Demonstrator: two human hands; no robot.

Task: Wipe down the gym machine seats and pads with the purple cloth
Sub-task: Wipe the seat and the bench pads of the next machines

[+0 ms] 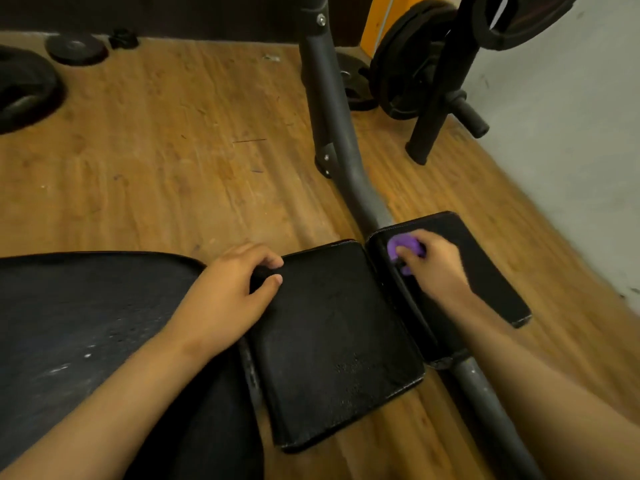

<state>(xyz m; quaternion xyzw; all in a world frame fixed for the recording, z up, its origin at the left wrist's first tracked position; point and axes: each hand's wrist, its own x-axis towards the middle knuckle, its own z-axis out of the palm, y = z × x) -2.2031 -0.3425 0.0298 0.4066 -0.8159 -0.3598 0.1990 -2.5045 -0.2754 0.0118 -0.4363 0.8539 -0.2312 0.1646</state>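
Two black pads sit side by side on a grey machine tube. My right hand grips the bunched purple cloth and presses it onto the near-left corner of the right pad, close to the gap between the pads. My left hand grips the upper-left corner of the middle pad, fingers curled over its edge. That pad's surface shows small specks or droplets. A larger black seat lies at the left, under my left forearm.
The curved grey frame tube rises from between the pads toward the back. Weight plates on a black rack stand at the back right, more plates lie on the wooden floor at the back left. A pale wall runs along the right.
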